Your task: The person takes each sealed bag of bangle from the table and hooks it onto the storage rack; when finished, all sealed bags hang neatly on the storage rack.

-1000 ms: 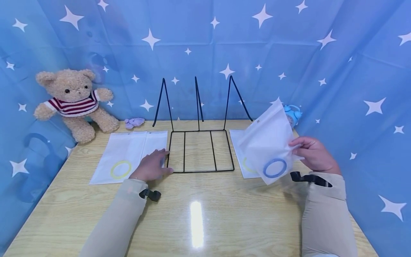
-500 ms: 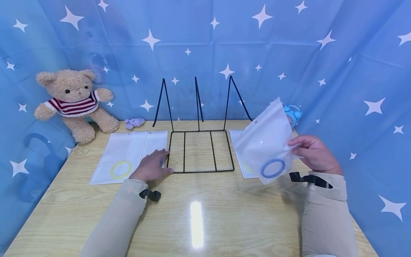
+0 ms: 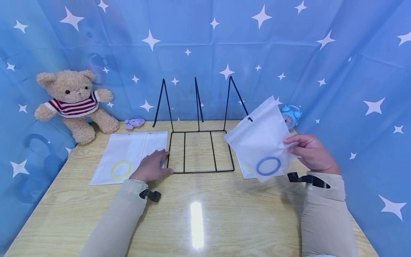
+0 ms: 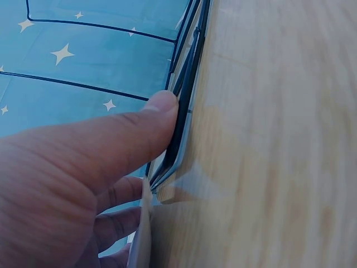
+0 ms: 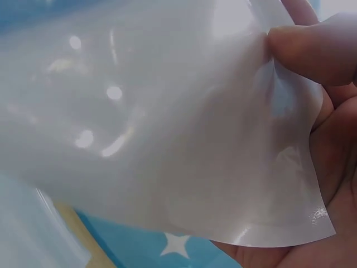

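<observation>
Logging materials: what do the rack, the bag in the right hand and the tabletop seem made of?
Rack: probably metal, coated black; thin, bent rods. Bag: likely plastic film; whitish, glossy, with creases and glints. Tabletop: wood or laminate; pale grain, bright reflection.

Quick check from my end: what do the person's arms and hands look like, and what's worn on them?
The left hand and right hand are bare, without gloves. The left sleeve and right sleeve are long, plain and pale beige. A black left wrist fitting and a matching right wrist fitting show at the cuffs. I can't make out any cables.
</observation>
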The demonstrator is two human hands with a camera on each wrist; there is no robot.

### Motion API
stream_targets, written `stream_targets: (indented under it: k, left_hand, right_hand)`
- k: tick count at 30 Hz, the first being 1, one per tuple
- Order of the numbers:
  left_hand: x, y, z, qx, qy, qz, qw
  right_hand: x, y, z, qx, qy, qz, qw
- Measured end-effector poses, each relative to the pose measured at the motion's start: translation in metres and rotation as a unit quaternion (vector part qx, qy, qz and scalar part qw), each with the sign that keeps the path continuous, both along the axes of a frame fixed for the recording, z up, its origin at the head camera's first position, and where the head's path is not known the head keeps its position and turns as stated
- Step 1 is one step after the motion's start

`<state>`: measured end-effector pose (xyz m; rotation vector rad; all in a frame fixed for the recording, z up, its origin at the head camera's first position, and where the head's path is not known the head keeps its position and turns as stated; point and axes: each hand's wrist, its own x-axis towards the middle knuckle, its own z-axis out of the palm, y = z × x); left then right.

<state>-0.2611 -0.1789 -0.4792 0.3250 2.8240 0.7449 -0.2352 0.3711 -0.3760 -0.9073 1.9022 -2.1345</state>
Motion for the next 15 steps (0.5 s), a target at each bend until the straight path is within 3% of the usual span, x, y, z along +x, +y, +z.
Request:
stream_targets:
  k: [15]
  left_hand:
    - [-0.0002,-0.0001,0.0007,0.004,-0.001,0.002,1.0000]
  right_hand:
    - [-0.0010,-0.0100,0.0029,0.049,-0.026,-0.031,0.9980]
